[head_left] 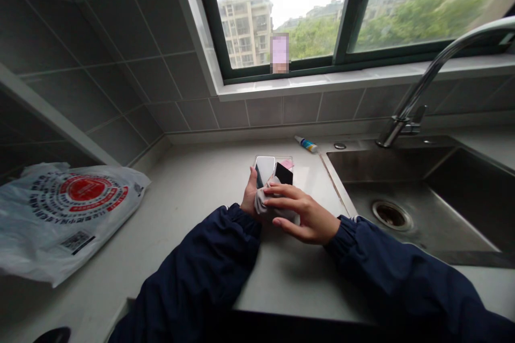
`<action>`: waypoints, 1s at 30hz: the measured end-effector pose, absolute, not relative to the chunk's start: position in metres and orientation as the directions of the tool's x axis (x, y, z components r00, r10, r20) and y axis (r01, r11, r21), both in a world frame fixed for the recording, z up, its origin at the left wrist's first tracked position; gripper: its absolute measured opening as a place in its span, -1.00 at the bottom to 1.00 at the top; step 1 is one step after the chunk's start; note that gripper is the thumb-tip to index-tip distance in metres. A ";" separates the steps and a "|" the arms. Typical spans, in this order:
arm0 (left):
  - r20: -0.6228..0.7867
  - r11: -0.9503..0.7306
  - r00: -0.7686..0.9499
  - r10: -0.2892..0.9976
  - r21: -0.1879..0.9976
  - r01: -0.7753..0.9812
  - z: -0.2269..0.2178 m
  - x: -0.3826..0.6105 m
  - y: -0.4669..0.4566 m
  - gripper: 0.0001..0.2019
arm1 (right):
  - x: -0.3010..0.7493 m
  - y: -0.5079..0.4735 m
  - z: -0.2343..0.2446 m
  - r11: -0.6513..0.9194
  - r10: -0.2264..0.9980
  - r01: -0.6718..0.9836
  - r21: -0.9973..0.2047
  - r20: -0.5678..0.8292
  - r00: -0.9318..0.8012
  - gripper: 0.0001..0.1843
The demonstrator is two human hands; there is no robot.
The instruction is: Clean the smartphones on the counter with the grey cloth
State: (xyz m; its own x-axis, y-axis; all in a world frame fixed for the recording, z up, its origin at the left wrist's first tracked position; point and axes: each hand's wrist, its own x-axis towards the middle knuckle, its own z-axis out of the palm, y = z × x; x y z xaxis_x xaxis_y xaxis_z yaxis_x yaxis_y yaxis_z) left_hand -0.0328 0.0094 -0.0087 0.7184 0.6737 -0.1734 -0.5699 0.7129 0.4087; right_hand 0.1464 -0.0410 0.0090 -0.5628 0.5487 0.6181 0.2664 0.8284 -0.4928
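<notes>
My left hand (249, 194) is cupped low over the counter, thumb pointing up, fingers mostly hidden. A flat black slab (284, 173), perhaps a phone, juts out beyond a crumpled grey cloth (267, 209); it appears to rest in the left hand. Pressed onto the cloth from the right are the bent fingers of my right hand (303, 214). Just behind the hands a glossy, phone-like rectangle (265, 167) with a light rim reflects the window. Beside it lies a clear, case-like piece with a pink patch (287, 163), partly covered by the slab.
A white plastic bag (80, 220) with red and black print lies at the left. Behind the hands is a small blue-and-white tube (306, 143). To the right are a steel sink (402, 182) and a chrome tap (418, 83). The counter (201, 187) meets a tiled wall.
</notes>
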 end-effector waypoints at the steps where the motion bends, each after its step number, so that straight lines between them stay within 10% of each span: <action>1: -0.164 0.715 0.727 0.667 0.414 -0.563 -0.008 -0.032 0.009 -0.05 | 0.147 -0.042 0.010 0.827 0.549 0.263 -0.497 0.614 -0.568 -0.58; 7: -0.210 0.714 0.719 0.663 0.468 -0.521 -0.003 -0.031 0.008 0.11 | 0.146 -0.043 0.011 0.829 0.539 0.240 -0.505 0.610 -0.581 -0.59; 19: -0.206 0.641 0.622 0.756 0.425 -0.639 -0.003 -0.025 0.006 -0.19 | 0.150 -0.031 -0.001 0.756 0.638 0.509 -0.412 0.639 -0.430 -0.63; 30: -0.199 0.780 0.846 0.494 0.532 -0.330 -0.004 -0.036 0.008 -0.14 | 0.155 -0.024 -0.004 0.507 0.801 0.738 -0.446 0.560 -0.212 -0.48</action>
State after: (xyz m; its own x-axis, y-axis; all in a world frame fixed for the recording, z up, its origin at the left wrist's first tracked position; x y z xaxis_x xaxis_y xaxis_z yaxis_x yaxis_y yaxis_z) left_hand -0.0356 0.0077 -0.0035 0.8463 0.4942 -0.1990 -0.3301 0.7796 0.5322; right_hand 0.1554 -0.0243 -0.0041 -0.2122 0.8010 0.5597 0.7379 0.5069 -0.4457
